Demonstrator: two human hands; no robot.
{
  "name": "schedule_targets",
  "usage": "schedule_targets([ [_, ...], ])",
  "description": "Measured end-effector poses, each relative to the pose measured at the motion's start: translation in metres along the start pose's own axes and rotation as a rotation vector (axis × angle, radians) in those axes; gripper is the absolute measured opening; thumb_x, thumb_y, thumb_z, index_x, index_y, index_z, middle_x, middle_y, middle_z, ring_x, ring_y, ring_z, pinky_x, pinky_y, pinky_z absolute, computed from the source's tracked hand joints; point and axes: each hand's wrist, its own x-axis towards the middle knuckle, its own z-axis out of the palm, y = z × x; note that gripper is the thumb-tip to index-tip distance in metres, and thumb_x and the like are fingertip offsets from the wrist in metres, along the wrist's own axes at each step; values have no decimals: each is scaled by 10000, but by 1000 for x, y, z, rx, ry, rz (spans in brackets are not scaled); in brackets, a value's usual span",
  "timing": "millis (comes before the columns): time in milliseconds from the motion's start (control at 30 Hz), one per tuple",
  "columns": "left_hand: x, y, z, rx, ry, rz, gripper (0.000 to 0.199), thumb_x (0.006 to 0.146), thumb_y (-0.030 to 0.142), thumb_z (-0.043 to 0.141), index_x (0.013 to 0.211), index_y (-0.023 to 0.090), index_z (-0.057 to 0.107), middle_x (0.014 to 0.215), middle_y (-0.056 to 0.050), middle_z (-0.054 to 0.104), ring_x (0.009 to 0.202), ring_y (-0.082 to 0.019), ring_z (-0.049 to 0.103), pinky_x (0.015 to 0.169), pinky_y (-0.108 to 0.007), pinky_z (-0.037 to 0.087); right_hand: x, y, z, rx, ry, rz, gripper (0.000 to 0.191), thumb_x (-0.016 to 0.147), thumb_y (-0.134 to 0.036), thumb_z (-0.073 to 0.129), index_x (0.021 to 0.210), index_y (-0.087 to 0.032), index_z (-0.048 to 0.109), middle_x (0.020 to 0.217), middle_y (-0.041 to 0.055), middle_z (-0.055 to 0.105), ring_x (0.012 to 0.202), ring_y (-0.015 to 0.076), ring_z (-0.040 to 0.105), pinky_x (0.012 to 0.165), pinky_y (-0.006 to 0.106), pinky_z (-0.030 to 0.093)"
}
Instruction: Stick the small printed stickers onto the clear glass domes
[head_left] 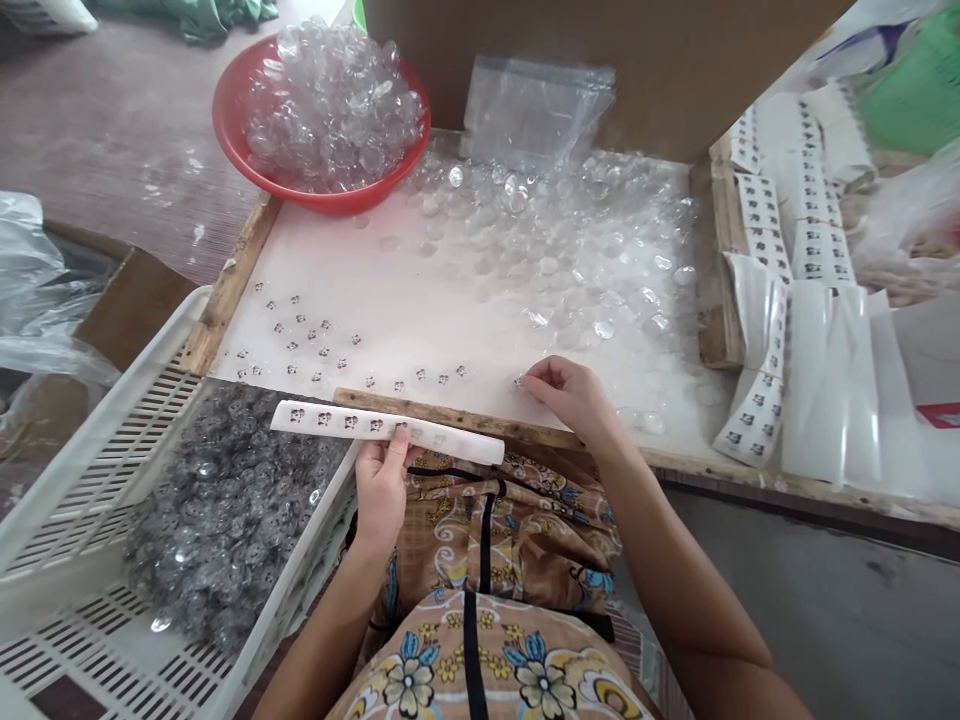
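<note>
My left hand [384,482] is closed on a folded white strip of panda stickers [360,425], thumb on top, just over the front wooden edge. Toward the strip's right end only faint marks show. Right of it, my right hand [564,392] pinches a small panda sticker [519,382] low over the white board [420,290]; whether a clear disc is under it I cannot tell. Several small pieces with panda prints [324,352] lie on the board's left and front part. Loose clear round discs [577,250] spread over its back and right.
A red bowl [322,200] heaped with clear discs stands at the back left. Plastic bags [536,110] lean on a cardboard box [637,60]. Bundled sticker strips [821,220] lie at right. A white crate [82,500] at left holds many printed clear pieces [232,520].
</note>
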Motion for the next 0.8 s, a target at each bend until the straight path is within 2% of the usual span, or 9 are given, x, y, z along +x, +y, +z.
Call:
schedule_targets([
  [133, 0, 1, 1, 8, 1, -13, 336, 793, 397, 767, 1061, 201, 722, 1063, -55, 738, 993, -216, 694, 893, -342, 574, -2, -5, 2, -159, 28, -36, 176, 771, -365, 610, 749, -191, 630, 679, 26, 622, 615, 154, 528, 573, 282, 392],
  [300, -1, 0, 2, -8, 12, -14, 310, 789, 380, 773, 1039, 205, 715, 1064, -45, 735, 975, -207, 693, 876, -335, 577, -4, -9, 17, -347, 129, -195, 96, 814, -281, 561, 785, -197, 596, 803, 53, 642, 674, 170, 569, 651, 302, 413],
  [367, -1, 0, 2, -10, 18, -16, 320, 782, 376, 779, 1045, 205, 711, 1077, -50, 734, 983, -212, 692, 871, -336, 579, -4, -13, 29, -357, 142, -225, 87, 818, -261, 561, 865, -194, 589, 810, 54, 651, 680, 179, 579, 649, 301, 408],
  [467, -3, 1, 2, 2, 24, -13, 318, 778, 383, 781, 1032, 204, 715, 1079, -51, 736, 968, -213, 695, 862, -340, 582, -3, -22, 45, -291, 80, -262, 213, 822, -236, 573, 1030, -191, 564, 775, 30, 671, 671, 186, 595, 639, 292, 413],
  [533, -4, 2, 1, 10, 29, -3, 297, 779, 386, 779, 1008, 206, 720, 1061, -46, 740, 938, -204, 698, 843, -333, 588, 0, -28, 51, -263, 58, -313, 207, 855, -245, 554, 1053, -188, 571, 836, 50, 685, 678, 185, 604, 651, 300, 433],
  [700, -2, 2, -3, 28, 31, 8, 286, 762, 404, 787, 953, 201, 725, 948, -34, 745, 866, -201, 703, 787, -331, 601, 17, -28, 41, -384, 177, -444, 288, 894, -207, 480, 1136, -174, 632, 1195, 160, 617, 857, 237, 631, 782, 390, 484],
  [800, 1, -1, -3, 36, 21, 7, 284, 752, 409, 792, 917, 187, 726, 888, -37, 741, 846, -207, 706, 756, -326, 606, 22, -21, 30, -471, 137, -432, 267, 873, -167, 487, 1047, -171, 689, 1165, 159, 620, 938, 283, 621, 830, 440, 487],
])
